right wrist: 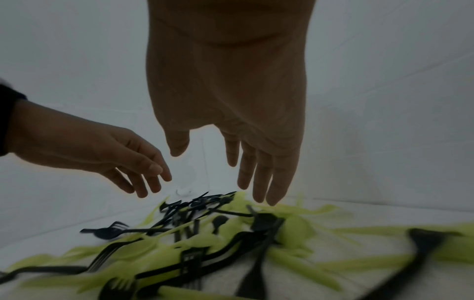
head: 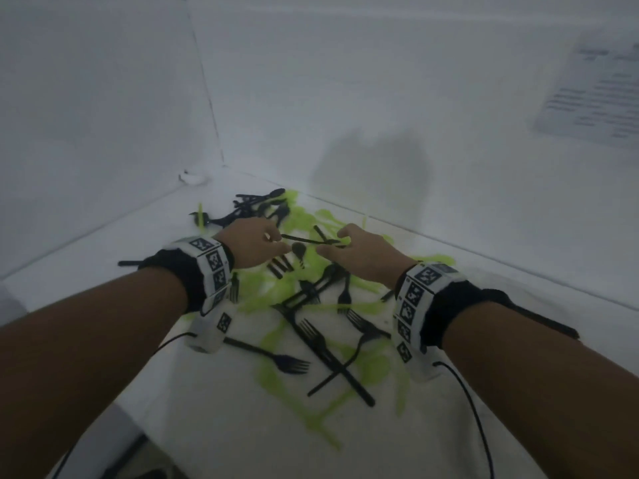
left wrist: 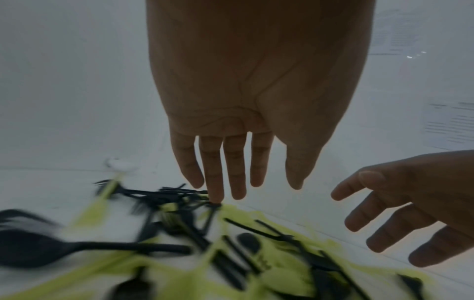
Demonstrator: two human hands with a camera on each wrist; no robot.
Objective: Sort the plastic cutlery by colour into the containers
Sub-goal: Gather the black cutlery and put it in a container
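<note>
A mixed heap of black cutlery and lime-green cutlery lies spread on a white table. Both hands hover over its far part. My left hand is open, fingers straight and pointing down; in the left wrist view its fingers hang just above black pieces. My right hand is open too, with fingers spread above green spoons. Neither hand holds anything. No container shows in any view.
White walls close in the table at the left and back, meeting in a corner. A small white object sits at that corner. A printed sheet hangs on the right wall. Black cables run from the wrist bands.
</note>
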